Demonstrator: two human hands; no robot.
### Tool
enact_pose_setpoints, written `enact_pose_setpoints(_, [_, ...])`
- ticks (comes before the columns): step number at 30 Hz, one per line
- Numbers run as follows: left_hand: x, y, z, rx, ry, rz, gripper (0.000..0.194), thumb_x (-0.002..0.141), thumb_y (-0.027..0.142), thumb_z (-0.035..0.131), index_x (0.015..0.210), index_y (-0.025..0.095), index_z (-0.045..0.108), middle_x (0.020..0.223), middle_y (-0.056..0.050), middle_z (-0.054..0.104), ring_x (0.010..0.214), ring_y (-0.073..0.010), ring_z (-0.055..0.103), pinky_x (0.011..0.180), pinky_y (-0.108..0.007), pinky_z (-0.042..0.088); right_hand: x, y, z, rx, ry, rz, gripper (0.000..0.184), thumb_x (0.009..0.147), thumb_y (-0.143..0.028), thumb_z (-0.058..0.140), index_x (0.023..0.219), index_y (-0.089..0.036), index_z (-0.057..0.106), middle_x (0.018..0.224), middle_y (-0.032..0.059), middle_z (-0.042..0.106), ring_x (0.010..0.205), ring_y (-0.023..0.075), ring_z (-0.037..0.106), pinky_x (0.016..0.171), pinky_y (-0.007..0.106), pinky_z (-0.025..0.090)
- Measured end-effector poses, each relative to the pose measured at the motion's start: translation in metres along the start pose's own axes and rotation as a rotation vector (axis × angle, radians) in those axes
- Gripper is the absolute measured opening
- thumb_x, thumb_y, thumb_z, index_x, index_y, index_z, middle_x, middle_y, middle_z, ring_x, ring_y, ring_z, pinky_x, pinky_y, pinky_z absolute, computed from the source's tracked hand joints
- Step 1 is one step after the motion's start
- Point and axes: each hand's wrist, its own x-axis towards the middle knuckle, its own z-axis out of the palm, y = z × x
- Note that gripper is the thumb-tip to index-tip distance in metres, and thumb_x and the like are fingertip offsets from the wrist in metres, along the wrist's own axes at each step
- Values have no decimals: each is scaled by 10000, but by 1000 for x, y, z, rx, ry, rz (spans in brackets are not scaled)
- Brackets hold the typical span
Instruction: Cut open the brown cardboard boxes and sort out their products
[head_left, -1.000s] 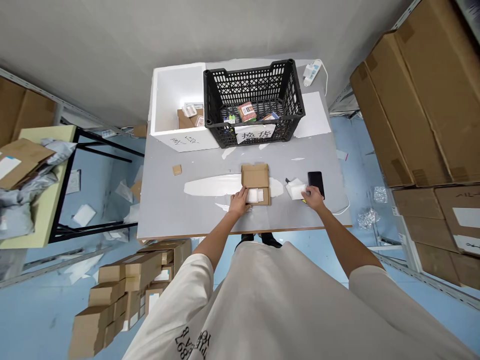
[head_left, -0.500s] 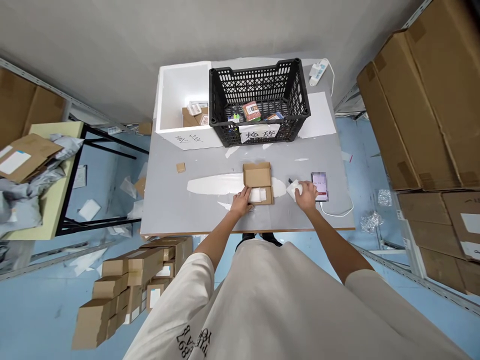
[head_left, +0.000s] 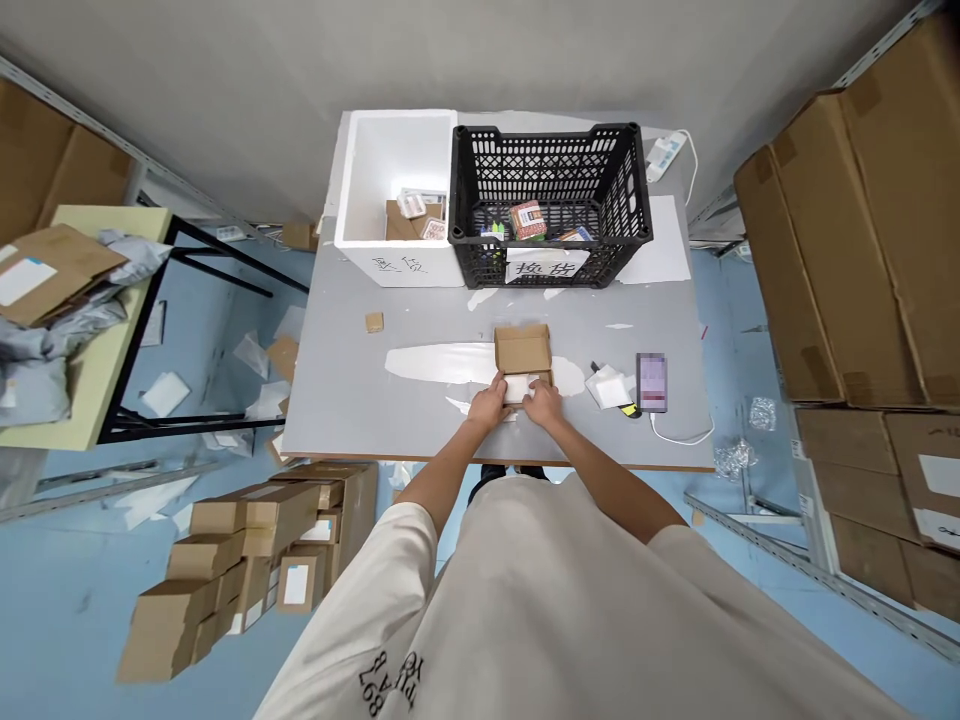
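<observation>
A small brown cardboard box (head_left: 523,350) lies on the table with its lid flipped open away from me. Inside its lower part rests a flat white item (head_left: 517,388), partly covered by my fingers. My left hand (head_left: 489,402) grips the box at its left front corner, fingers closed. At the right front side, my right hand (head_left: 544,403) is curled over the box edge, its fingertips touching the white item's right end. Farther right lies a crumpled white wrapper (head_left: 609,387) with a black and yellow object (head_left: 631,410) partly under it.
A phone (head_left: 652,382) on a white cable lies at the right. Behind the box stand a black plastic crate (head_left: 551,262) and a white foam box (head_left: 420,265), both with items inside. A tiny cardboard piece (head_left: 374,322) lies left. Cardboard boxes (head_left: 277,520) are stacked on the floor.
My right hand has let go of the white wrapper beside the phone and moved left to the cardboard box. My left hand stays at the box's left side. The view has shifted slightly.
</observation>
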Motion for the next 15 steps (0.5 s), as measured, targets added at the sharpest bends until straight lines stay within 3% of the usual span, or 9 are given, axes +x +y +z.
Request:
enact_pose_setpoints(4, [0,-5,0,-35,16,24,473,885,411,698,1259,233,471,1673,-129,239,1173,-293,653,962,-409,509,8,-2,6,56,11,91,240,827,-236,581,1063,-247,624,1117,97,690,1076,308,608,912,468,478])
enact_pose_setpoints(10, [1,-9,2,-44,26,20,498,877,392,706,1287,236,470,1654,-121,296,1236,-303,610,1007,-432,489,10,-14,11,106,-33,141,309,800,-227,552,1107,-239,582,1125,111,677,1146,332,585,967,518,442])
enact_pose_setpoints(15, [2,-11,3,-45,25,33,507,872,380,710,1294,242,466,1653,-116,295,1234,-303,615,1008,-425,486,10,-19,14,250,71,165,298,770,-262,542,1066,-228,517,1093,93,638,1019,271,607,918,435,472])
